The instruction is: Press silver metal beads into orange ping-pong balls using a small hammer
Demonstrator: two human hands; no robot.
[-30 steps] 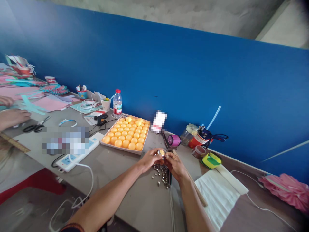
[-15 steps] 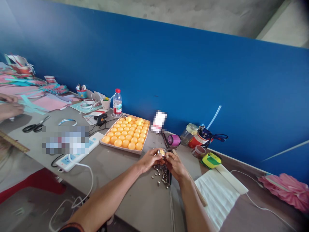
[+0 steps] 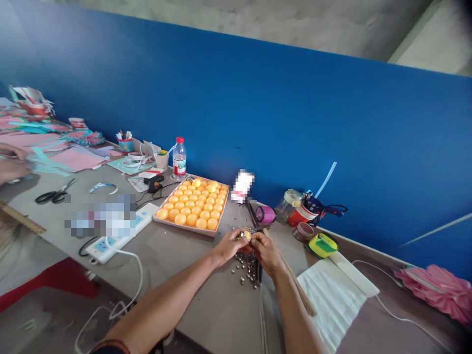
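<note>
Barely anything has shifted over the last second: my left hand (image 3: 227,247) and right hand (image 3: 266,251) remain pressed together just below the middle of the frame, fingertips of both closed on one small orange ball (image 3: 246,235) with silvery pieces stuck around it. The only change I can make out is that the pair of hands sits a touch lower in the frame and the ball is more covered by the fingers than it was a second ago. I read that as the same fiddly fingertip work going on without a break, nothing set down and nothing newly picked up.

Directly under the hands lies a loose heap of small silver bells (image 3: 248,268) on the grey table (image 3: 206,305), a few strays rolled off toward the lower left. Up and to the left of the hands sits the tray of orange balls (image 3: 191,205), full in neat rows, well clear of my fingers. Behind it stands a water bottle (image 3: 179,158). Left of the tray a white power strip (image 3: 121,231) trails its cable toward the bottom edge. Right of my hands are a purple tape roll (image 3: 266,214), a yellow-green tool (image 3: 322,244) and a white cloth (image 3: 332,295). At the far left edge another person's hand (image 3: 13,167) rests among pink and teal paper.
</note>
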